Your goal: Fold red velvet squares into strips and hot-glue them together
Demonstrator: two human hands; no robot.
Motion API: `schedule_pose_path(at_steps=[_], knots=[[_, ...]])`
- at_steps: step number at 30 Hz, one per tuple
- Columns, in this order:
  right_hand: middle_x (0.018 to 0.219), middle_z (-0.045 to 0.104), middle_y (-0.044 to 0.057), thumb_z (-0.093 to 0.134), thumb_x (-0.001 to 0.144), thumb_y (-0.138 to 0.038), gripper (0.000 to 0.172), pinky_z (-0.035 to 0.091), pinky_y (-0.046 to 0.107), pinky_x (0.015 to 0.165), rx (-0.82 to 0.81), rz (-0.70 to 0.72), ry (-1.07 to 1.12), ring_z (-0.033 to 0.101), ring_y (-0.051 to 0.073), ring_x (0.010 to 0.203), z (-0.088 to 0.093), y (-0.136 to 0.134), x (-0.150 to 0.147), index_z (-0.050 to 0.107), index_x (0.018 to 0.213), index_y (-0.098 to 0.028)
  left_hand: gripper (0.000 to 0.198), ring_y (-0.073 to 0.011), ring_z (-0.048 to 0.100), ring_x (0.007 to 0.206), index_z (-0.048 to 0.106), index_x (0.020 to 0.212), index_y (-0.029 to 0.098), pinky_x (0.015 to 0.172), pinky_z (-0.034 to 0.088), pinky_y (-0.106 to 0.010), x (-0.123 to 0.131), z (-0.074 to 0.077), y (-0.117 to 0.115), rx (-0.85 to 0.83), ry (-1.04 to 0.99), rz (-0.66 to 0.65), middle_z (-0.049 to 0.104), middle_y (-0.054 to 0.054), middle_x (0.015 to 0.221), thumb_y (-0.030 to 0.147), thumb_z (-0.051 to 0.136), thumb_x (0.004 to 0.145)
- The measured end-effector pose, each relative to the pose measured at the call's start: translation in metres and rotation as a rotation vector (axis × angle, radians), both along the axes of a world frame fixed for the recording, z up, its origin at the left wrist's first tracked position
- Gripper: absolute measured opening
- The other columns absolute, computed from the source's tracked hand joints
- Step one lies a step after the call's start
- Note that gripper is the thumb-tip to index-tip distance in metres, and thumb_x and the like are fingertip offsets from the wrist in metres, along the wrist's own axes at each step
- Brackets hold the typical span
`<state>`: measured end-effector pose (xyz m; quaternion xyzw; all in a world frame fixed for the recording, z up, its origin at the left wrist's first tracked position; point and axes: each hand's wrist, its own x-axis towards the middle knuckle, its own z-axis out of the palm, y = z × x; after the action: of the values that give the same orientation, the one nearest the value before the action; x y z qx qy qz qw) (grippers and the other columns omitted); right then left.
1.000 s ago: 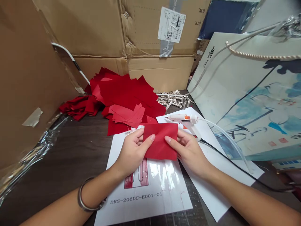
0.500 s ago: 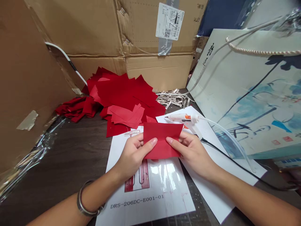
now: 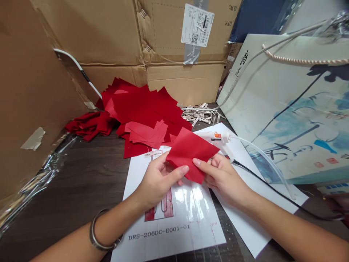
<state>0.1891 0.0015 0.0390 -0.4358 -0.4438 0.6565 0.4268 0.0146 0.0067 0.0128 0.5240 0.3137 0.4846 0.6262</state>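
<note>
Pinching a red fabric square [image 3: 189,154] between both hands, held apart: left hand [image 3: 159,182] on its lower-left edge, right hand [image 3: 222,178] on its right side. Square tilted, over a printed sheet [image 3: 174,236] marked DRS-206DC-E001-01. Metal bangle [image 3: 102,229] on left wrist. Second white sheet [image 3: 253,214] under right hand side, carrying a white hot glue gun [image 3: 209,136] with orange switch, just beyond right hand; black cord [image 3: 275,196] runs off right. Farther out on dark table [image 3: 81,174]: heap of red fabric pieces [image 3: 144,109], metal clips [image 3: 199,114] beside it. Behind: cardboard boxes [image 3: 185,85], painted paper gift bag [image 3: 289,116] at right.
</note>
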Motion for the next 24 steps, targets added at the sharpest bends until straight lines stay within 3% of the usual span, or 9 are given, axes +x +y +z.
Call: schedule_pose_path(at_steps=[4,9,11,16,19,22,24], knots=[[0.058,0.049,-0.005,0.065,0.087,-0.033,0.014,0.044,0.023,0.057,0.065,0.149,-0.037,0.044,0.008,0.051,0.003,-0.002,-0.003,0.066,0.091,-0.02,0.025,-0.0083,0.055,0.05,0.061,0.088,0.014,0.05,0.048,-0.019,0.0,0.001,0.003,-0.019,0.053,0.064,0.062,0.002,0.064,0.036,0.07,0.08],[0.07,0.057,-0.002,0.071,0.081,-0.033,0.019,0.042,0.022,0.057,0.145,0.163,-0.211,0.049,0.008,0.06,0.006,-0.006,-0.004,0.067,0.091,-0.017,0.026,-0.0048,0.044,0.042,0.059,0.073,0.015,0.042,0.036,-0.015,-0.002,-0.001,0.004,-0.017,0.137,0.174,0.051,0.006,0.048,0.037,0.068,0.083],[0.074,0.061,-0.001,0.074,0.078,-0.031,0.02,0.041,0.022,0.056,0.146,0.166,-0.255,0.051,0.009,0.063,0.005,-0.007,-0.004,0.067,0.09,-0.016,0.024,-0.0048,0.043,0.041,0.061,0.077,0.016,0.041,0.035,-0.015,-0.003,-0.001,0.004,0.001,0.149,0.163,0.048,0.007,0.047,0.038,0.068,0.083],[0.078,0.064,0.0,0.07,0.082,-0.029,0.014,0.046,0.023,0.066,0.152,0.108,-0.213,0.057,0.01,0.071,0.004,-0.006,-0.003,0.068,0.085,-0.016,0.031,-0.0105,0.057,0.051,0.057,0.103,0.018,0.049,0.044,-0.021,-0.002,-0.001,0.002,-0.013,0.092,0.133,0.058,0.004,0.063,0.043,0.063,0.086],[0.081,0.066,0.001,0.071,0.081,-0.032,0.02,0.047,0.024,0.066,0.124,0.104,-0.237,0.059,0.011,0.071,0.003,-0.004,-0.002,0.067,0.092,-0.016,0.036,-0.0106,0.053,0.052,0.054,0.112,0.019,0.05,0.041,-0.022,-0.003,-0.002,0.005,-0.011,0.134,0.185,0.055,0.005,0.065,0.036,0.066,0.083],[0.091,0.067,0.003,0.067,0.084,-0.034,0.025,0.048,0.026,0.072,0.141,0.141,-0.287,0.062,0.014,0.08,0.002,0.0,-0.001,0.065,0.102,-0.017,0.028,-0.0101,0.045,0.053,0.06,0.11,0.019,0.052,0.037,-0.023,-0.009,-0.004,0.011,0.096,0.32,0.204,0.047,0.006,0.061,0.032,0.063,0.085],[0.087,0.067,0.003,0.064,0.086,-0.032,0.026,0.048,0.028,0.07,0.147,0.136,-0.379,0.062,0.014,0.077,0.0,0.002,0.001,0.063,0.108,-0.018,0.025,-0.011,0.043,0.053,0.063,0.109,0.02,0.053,0.035,-0.024,-0.012,-0.005,0.016,0.169,0.518,0.175,0.045,0.006,0.06,0.03,0.059,0.086]])
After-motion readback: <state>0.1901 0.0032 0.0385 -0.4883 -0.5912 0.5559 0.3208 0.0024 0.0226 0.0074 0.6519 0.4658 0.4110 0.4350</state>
